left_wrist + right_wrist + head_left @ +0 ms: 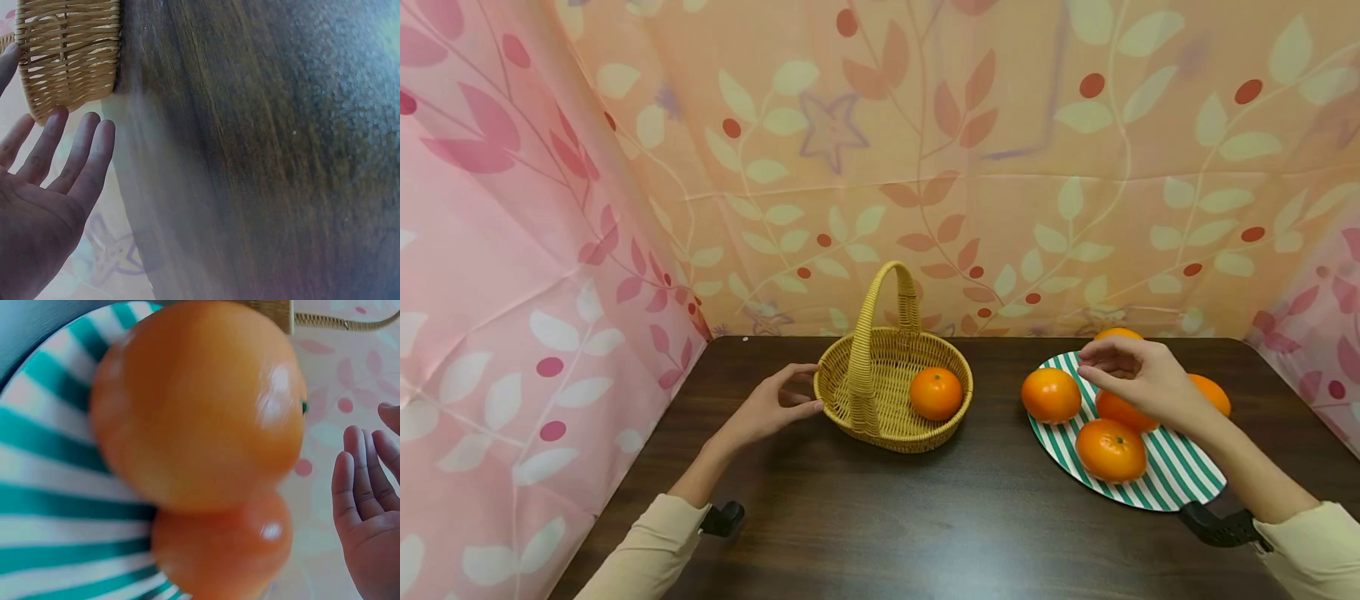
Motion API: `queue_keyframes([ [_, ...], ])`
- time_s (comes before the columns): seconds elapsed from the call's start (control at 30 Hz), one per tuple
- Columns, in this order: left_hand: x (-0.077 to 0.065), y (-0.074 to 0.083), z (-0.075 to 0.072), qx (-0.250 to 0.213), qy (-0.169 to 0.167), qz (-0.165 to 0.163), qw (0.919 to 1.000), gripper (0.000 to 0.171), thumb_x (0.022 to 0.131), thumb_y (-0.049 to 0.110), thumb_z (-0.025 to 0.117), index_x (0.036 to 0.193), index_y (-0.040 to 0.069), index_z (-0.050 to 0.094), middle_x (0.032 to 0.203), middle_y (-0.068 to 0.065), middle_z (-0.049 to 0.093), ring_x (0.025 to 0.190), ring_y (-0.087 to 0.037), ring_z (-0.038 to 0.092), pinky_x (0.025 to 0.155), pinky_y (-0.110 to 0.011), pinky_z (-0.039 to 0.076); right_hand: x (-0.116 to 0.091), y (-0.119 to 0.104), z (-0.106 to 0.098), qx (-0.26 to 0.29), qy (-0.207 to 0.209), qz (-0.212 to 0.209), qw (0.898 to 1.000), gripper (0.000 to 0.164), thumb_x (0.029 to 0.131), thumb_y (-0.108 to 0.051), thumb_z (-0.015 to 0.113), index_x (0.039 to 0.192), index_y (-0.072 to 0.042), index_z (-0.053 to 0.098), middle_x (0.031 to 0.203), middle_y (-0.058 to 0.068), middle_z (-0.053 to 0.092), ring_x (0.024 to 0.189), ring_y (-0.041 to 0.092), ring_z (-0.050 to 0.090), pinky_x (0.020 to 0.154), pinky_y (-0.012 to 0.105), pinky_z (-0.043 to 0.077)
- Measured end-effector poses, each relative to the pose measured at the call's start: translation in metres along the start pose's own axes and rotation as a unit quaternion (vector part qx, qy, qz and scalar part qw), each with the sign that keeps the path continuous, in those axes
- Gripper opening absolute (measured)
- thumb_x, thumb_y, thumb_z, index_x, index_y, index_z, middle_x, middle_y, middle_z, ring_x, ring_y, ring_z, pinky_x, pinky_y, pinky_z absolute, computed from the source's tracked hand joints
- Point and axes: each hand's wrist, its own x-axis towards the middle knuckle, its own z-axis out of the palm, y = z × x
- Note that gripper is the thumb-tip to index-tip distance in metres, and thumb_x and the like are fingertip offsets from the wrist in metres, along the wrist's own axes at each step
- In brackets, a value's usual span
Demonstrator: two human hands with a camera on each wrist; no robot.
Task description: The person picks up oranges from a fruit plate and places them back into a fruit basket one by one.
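Observation:
A yellow wicker basket (904, 442) with an arched handle stands on the table, one orange (936, 394) lying in its right side. My left hand (767, 407) is at the basket's left rim, thumb and fingers spread apart; in the left wrist view its fingertips come close to the wickerwork, and contact is hard to tell. Over a green-and-white striped plate (1183, 471) hovers my right hand (1138, 379), fingers extended and holding nothing. Several oranges rest on that plate, among them a left one (1051, 396) and a front one (1111, 451). The right hand partly hides others.
Everything stands on a dark wooden table (880, 525). Behind it hangs an orange leaf-patterned cloth (925, 167), with a pink cloth (512, 292) along the left side. Black wrist mounts (722, 518) sit at both sleeves.

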Motion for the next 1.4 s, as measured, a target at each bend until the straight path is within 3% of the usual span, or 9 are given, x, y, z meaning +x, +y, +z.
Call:
queue_keyframes([
  [0.27, -0.002, 0.003, 0.0, -0.004, -0.001, 0.006, 1.0, 0.063, 0.095, 0.017, 0.076, 0.149, 0.003, 0.046, 0.135, -0.026, 0.054, 0.106, -0.043, 0.066, 0.075, -0.045, 0.058, -0.03, 0.008, -0.015, -0.007, -0.006, 0.012, 1.0, 0.021, 0.093, 0.002, 0.073, 0.113, 0.001, 0.068, 0.098, 0.012, 0.071, 0.086, 0.016, 0.07, 0.073, 0.019, 0.054],
  [0.63, -0.003, 0.002, 0.0, -0.001, -0.001, 0.0, 1.0, 0.063, 0.094, 0.021, 0.077, 0.148, 0.007, 0.048, 0.136, -0.024, 0.053, 0.106, -0.042, 0.066, 0.075, -0.043, 0.058, -0.06, 0.021, -0.019, -0.022, -0.007, -0.029, 0.999, 0.032, 0.085, 0.014, 0.075, 0.114, 0.004, 0.067, 0.101, 0.008, 0.07, 0.084, 0.012, 0.07, 0.073, 0.017, 0.054],
  [0.97, -0.001, 0.002, 0.0, 0.003, 0.0, 0.006, 1.0, 0.062, 0.094, 0.021, 0.078, 0.147, 0.009, 0.049, 0.135, -0.025, 0.054, 0.105, -0.042, 0.066, 0.075, -0.042, 0.059, -0.081, 0.012, -0.009, -0.078, 0.022, 0.003, 0.997, 0.04, 0.082, -0.001, 0.085, 0.119, -0.004, 0.068, 0.107, 0.007, 0.068, 0.081, 0.01, 0.068, 0.072, 0.015, 0.052],
  [1.2, 0.001, 0.002, 0.0, 0.001, -0.006, 0.008, 1.0, 0.063, 0.094, 0.02, 0.077, 0.149, 0.007, 0.047, 0.135, -0.025, 0.053, 0.106, -0.04, 0.067, 0.077, -0.042, 0.059, -0.088, 0.01, -0.002, -0.11, 0.039, 0.007, 0.993, 0.055, 0.076, -0.009, 0.091, 0.125, -0.007, 0.066, 0.115, 0.001, 0.068, 0.087, 0.007, 0.065, 0.073, 0.012, 0.049],
  [1.4, 0.001, 0.002, 0.0, 0.005, -0.008, 0.008, 0.9999, 0.063, 0.095, 0.02, 0.076, 0.149, 0.006, 0.047, 0.135, -0.025, 0.053, 0.106, -0.039, 0.067, 0.077, -0.043, 0.059, -0.091, 0.011, 0.0, -0.129, 0.041, 0.015, 0.991, 0.063, 0.074, -0.013, 0.093, 0.129, -0.01, 0.064, 0.111, 0.0, 0.068, 0.09, 0.004, 0.062, 0.072, 0.011, 0.047],
])
